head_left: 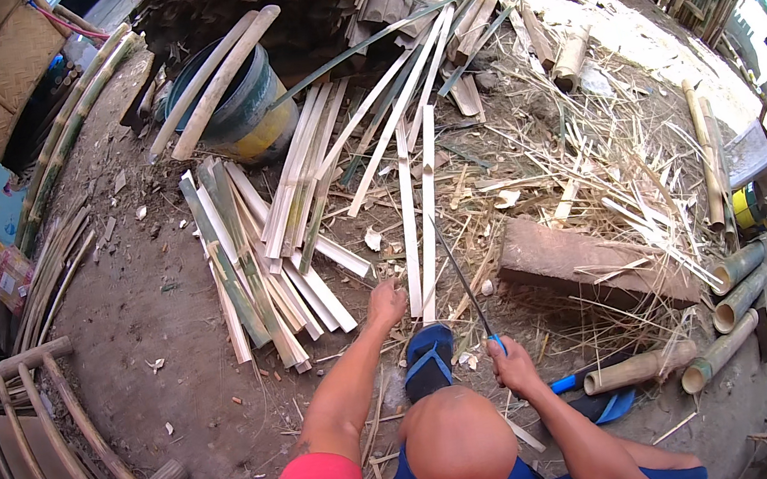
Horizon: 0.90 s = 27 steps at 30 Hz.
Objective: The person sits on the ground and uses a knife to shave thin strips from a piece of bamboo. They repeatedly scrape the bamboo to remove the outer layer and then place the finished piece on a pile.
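My right hand (517,366) is closed around the blue handle of a long, thin-bladed knife (460,273). Its dark blade points away from me, beside two pale split bamboo strips (426,223) lying lengthwise ahead of my foot. Low over the ground, my left hand (387,303) has its fingers drawn together. It is just left of those two strips, near the end of a bamboo piece (344,257) from the left pile; whatever its fingers hold, if anything, is hidden. Farther left lies a pile of split bamboo strips (254,269), some green-skinned, some pale.
A wooden block (595,262) lies to the right among shavings. Cut bamboo tubes (645,366) rest at the lower right. A bucket (250,111) with bamboo pieces leaning on it stands at the back left. A bamboo rack (32,441) is at the left; my blue-sandalled foot (429,357) is in front.
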Each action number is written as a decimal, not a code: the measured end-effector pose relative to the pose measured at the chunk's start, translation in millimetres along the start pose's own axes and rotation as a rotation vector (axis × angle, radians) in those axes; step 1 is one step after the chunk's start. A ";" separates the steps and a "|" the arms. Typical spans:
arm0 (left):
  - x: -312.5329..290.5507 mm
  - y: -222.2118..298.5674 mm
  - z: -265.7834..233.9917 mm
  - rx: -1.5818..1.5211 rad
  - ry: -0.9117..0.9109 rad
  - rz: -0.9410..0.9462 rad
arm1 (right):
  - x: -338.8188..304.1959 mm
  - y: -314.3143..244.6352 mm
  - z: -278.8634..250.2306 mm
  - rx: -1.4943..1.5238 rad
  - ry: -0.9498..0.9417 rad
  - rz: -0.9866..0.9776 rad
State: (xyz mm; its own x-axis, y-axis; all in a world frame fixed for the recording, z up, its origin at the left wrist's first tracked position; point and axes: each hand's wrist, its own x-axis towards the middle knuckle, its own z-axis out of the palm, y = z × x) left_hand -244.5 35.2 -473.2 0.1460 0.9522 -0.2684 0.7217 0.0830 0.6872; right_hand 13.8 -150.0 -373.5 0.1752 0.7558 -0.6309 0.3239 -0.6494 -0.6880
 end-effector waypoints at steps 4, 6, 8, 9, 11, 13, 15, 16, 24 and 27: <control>12.5 17.3 50.5 -0.012 -0.004 -0.176 | -3.8 -1.9 -14.8 0.021 0.014 0.010; 19.6 23.5 55.5 0.049 0.052 -0.216 | -6.4 -3.5 -22.0 0.060 0.011 0.017; 25.2 26.2 50.5 0.114 0.022 -0.212 | -9.9 -6.0 -27.4 0.137 -0.012 0.036; 27.5 25.8 44.5 0.164 0.004 -0.189 | -12.0 -7.7 -29.3 0.117 0.013 0.014; 27.3 25.0 31.2 0.174 0.207 -0.165 | -16.0 -11.6 -31.6 0.126 0.023 0.002; 21.6 24.7 16.6 0.026 0.157 -0.268 | -20.4 -15.9 -33.0 0.188 0.032 0.006; 8.7 26.4 5.2 -0.048 0.116 -0.313 | -24.5 -20.1 -34.9 0.230 0.044 -0.020; -3.9 27.5 1.9 -0.052 0.112 -0.295 | -26.8 -22.0 -36.3 0.230 0.056 -0.041; -83.6 79.9 -16.0 -0.430 0.044 0.025 | -62.8 -40.7 -59.8 0.324 0.136 -0.152; -75.7 151.8 -51.9 -0.603 0.079 0.282 | -81.7 -51.1 -73.8 0.331 0.184 -0.247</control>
State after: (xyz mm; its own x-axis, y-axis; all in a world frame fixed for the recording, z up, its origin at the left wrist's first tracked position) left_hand -181.1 -9.0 -313.5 0.2071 0.9783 0.0116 0.1553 -0.0446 0.9869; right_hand 51.6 -172.3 -260.3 0.3017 0.8744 -0.3800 0.0670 -0.4170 -0.9064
